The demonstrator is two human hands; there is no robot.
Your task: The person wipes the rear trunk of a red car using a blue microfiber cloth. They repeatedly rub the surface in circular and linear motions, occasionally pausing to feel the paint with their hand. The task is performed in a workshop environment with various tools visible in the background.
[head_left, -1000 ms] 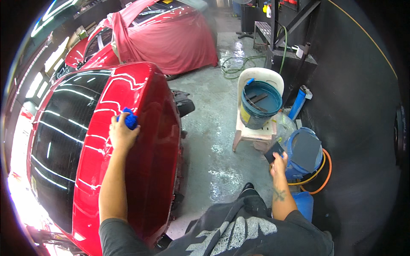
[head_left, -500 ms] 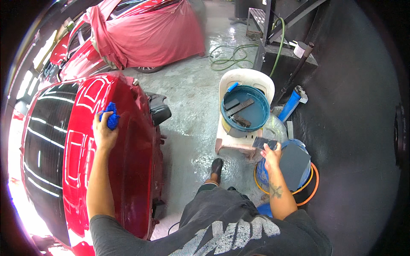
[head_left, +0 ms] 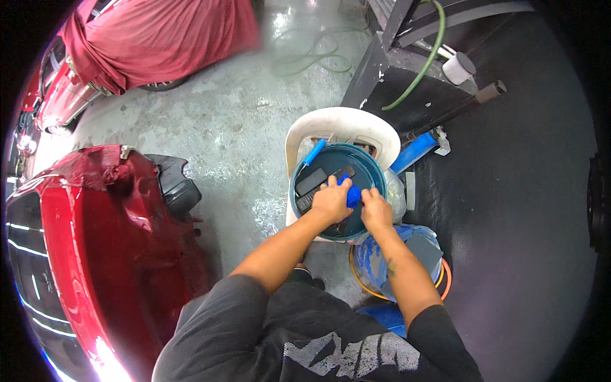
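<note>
Both hands are over a teal bucket (head_left: 296, 215) of murky water standing on a white plastic chair (head_left: 337, 118). My left hand (head_left: 331, 202) is closed on a crumpled blue cloth (head_left: 352, 196), held at the water. Close beside the cloth's right edge, my right hand (head_left: 377, 211) has its fingers pinched together; whatever is in them is hidden. A dark rectangular block (head_left: 310, 182) and a ridged block (head_left: 305, 202) lie in the bucket, left of my hands. Across the bucket's far left rim rests a blue-handled tool (head_left: 314, 153).
To the left stands a red car body (head_left: 121, 242) with a black part (head_left: 181, 196) jutting out. A dark grey sheet (head_left: 423, 258) tops a blue-smeared bucket (head_left: 369, 254) at right. Green hose (head_left: 428, 70) hangs from a black stand (head_left: 375, 83); a red-draped car (head_left: 165, 44) is behind.
My left hand has left the red car panel, bringing the blue cloth right to the bucket. My right hand has moved left to the bucket; the dark sheet it held no longer shows.
</note>
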